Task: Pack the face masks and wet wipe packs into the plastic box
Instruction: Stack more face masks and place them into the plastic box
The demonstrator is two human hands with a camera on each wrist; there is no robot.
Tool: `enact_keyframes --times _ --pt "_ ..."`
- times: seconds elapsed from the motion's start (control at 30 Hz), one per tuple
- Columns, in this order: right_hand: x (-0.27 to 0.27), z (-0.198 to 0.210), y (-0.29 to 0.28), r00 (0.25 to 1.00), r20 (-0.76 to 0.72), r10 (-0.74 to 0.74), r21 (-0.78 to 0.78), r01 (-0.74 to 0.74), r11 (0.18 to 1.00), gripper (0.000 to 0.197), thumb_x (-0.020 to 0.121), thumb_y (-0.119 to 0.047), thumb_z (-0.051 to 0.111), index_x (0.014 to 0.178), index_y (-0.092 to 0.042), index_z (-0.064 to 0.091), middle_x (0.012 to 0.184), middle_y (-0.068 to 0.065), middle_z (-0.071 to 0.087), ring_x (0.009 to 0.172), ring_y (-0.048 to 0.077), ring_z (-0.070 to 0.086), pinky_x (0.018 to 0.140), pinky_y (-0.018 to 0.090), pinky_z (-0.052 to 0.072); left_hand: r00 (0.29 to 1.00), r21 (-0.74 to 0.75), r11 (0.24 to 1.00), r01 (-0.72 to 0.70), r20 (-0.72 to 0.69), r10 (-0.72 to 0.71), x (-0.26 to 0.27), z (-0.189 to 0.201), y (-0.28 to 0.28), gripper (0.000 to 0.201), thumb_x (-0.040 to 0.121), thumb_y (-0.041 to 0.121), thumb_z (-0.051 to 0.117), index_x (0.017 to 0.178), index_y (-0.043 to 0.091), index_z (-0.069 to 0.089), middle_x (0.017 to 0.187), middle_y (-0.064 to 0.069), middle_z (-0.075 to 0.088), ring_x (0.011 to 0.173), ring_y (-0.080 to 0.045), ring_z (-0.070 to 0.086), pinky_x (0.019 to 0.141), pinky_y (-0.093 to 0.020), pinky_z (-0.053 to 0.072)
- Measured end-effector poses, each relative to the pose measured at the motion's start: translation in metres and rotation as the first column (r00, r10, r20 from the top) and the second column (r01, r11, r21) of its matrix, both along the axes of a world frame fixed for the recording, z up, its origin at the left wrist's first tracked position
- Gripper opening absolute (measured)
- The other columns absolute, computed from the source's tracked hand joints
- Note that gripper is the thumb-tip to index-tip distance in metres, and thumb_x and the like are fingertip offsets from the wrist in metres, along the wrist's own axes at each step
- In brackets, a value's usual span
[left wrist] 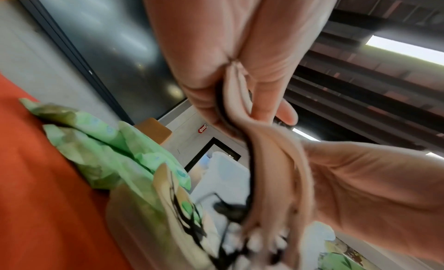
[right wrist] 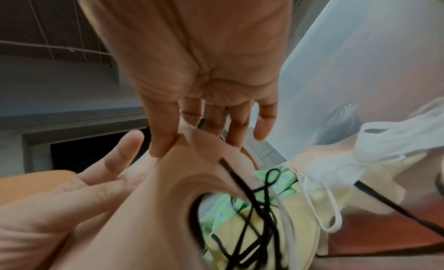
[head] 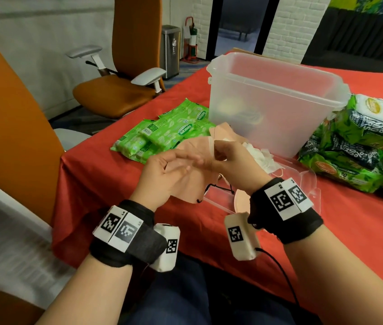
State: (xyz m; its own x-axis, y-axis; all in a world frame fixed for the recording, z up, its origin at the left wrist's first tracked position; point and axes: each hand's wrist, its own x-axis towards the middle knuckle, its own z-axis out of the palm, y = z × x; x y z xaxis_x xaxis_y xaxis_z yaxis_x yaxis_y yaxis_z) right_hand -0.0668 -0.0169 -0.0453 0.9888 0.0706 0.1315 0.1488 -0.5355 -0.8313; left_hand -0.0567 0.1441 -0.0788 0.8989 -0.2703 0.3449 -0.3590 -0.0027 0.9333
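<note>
Left hand (head: 164, 177) and right hand (head: 232, 163) pinch the mask (head: 199, 186) over the desk's (head: 106, 184) near edge; gather its loops (head: 219, 189) before boxing

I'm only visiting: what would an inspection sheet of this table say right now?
Surface: table under red cloth.
Job's things: open plastic box stands upright; pale green wipe packs lie left of it, dark green wipe packs right; white masks and a clear lid lie in front.
Clutter: nothing seen.
Hands: left hand and right hand both grip peach masks.
Cables: black cable trails from the right wrist.
Surroundings: orange chair, steel bin.
</note>
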Motion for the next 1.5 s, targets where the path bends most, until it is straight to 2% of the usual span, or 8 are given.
enact_keyframes --times 0.17,0.33,0.63,0.87,1.03,1.17,1.27,1.5 --pt "0.02 0.009 0.001 0.998 -0.045 -0.034 -0.128 0.028 0.991 0.014 0.087 -0.008 0.058 0.076 -0.017 0.057 0.066 0.001 0.06 0.069 0.024 0.056 0.073 0.041 0.05 0.991 -0.02 0.993 -0.113 -0.077 0.111 0.004 0.005 0.018 0.036 0.082 -0.019 0.05 0.099 0.008 0.066 0.087 0.007 0.068 0.075 0.015 0.061 0.072 -0.001 0.041" --pt "0.04 -0.009 0.006 0.969 -0.244 -0.048 -0.632 -0.121 0.766 0.044 0.09 -0.018 0.057 0.131 -0.009 0.045 0.129 0.015 0.051 0.119 0.029 0.047 0.091 0.03 0.038 0.957 -0.029 0.96 -0.279 -0.097 0.275 0.017 -0.003 0.049 0.035 0.083 -0.013 0.054 0.089 0.018 0.069 0.083 0.023 0.069 0.086 0.014 0.061 0.084 -0.006 0.042" --pt "0.065 -0.024 0.03 0.932 -0.358 -0.057 -0.798 -0.274 0.537 0.075 0.076 -0.032 0.073 0.134 -0.009 0.032 0.121 0.02 0.051 0.111 0.035 0.05 0.076 0.035 0.042 0.941 -0.022 0.946 -0.323 -0.116 0.319 0.021 -0.014 0.06 0.037 0.083 -0.008 0.058 0.085 0.027 0.069 0.082 0.027 0.069 0.093 0.008 0.061 0.087 -0.011 0.042" --pt "0.07 -0.01 0.014 0.988 -0.094 -0.12 -0.798 -0.003 0.602 0.013 0.081 -0.029 0.067 0.089 -0.018 0.064 0.08 0.005 0.05 0.087 0.026 0.051 0.071 0.029 0.04 0.943 -0.03 0.95 -0.311 -0.133 0.305 0.017 -0.013 0.056 0.034 0.083 -0.009 0.057 0.087 0.022 0.068 0.074 0.031 0.067 0.083 0.017 0.059 0.077 -0.002 0.041" --pt "0.043 0.024 -0.022 0.952 0.038 -0.304 -0.383 0.294 0.876 0.014 0.075 -0.016 0.071 0.082 -0.015 0.06 0.083 0.006 0.052 0.079 0.021 0.049 0.055 0.025 0.033 0.942 -0.036 0.951 -0.308 -0.149 0.299 0.017 -0.013 0.051 0.035 0.083 -0.007 0.059 0.084 0.027 0.068 0.076 0.03 0.068 0.083 0.015 0.059 0.082 -0.008 0.043" --pt "0.006 0.019 -0.062 0.875 0.01 -0.485 -0.248 0.472 0.846 0.023 0.067 -0.016 0.08 0.071 -0.013 0.057 0.067 0.005 0.053 0.065 0.019 0.048 0.057 0.025 0.036 0.949 -0.068 0.959 -0.275 -0.176 0.26 0.014 -0.014 0.036 0.035 0.083 -0.008 0.058 0.084 0.025 0.068 0.077 0.027 0.069 0.083 0.014 0.06 0.08 -0.006 0.043" --pt "-0.012 -0.004 -0.081 0.837 -0.131 -0.532 -0.386 0.451 0.805 0.033 0.076 -0.016 0.072 0.054 -0.015 0.048 0.057 0.003 0.047 0.064 0.023 0.047 0.055 0.027 0.033 0.953 -0.078 0.965 -0.252 -0.191 0.233 0.011 -0.015 0.021 0.03 0.083 -0.009 0.058 0.091 0.018 0.069 0.086 0.02 0.067 0.081 0.014 0.059 0.081 -0.005 0.043" --pt "-0.024 -0.026 -0.081 0.838 -0.313 -0.446 -0.615 0.179 0.768 0.013 0.082 -0.007 0.06 0.071 -0.007 0.054 0.089 0.012 0.054 0.087 0.025 0.051 0.07 0.026 0.035 0.967 -0.083 0.985 -0.149 -0.22 0.127 0.0 -0.015 -0.008 0.031 0.085 -0.01 0.055 0.088 0.018 0.067 0.095 0.01 0.066 0.083 0.011 0.06 0.076 -0.004 0.042"
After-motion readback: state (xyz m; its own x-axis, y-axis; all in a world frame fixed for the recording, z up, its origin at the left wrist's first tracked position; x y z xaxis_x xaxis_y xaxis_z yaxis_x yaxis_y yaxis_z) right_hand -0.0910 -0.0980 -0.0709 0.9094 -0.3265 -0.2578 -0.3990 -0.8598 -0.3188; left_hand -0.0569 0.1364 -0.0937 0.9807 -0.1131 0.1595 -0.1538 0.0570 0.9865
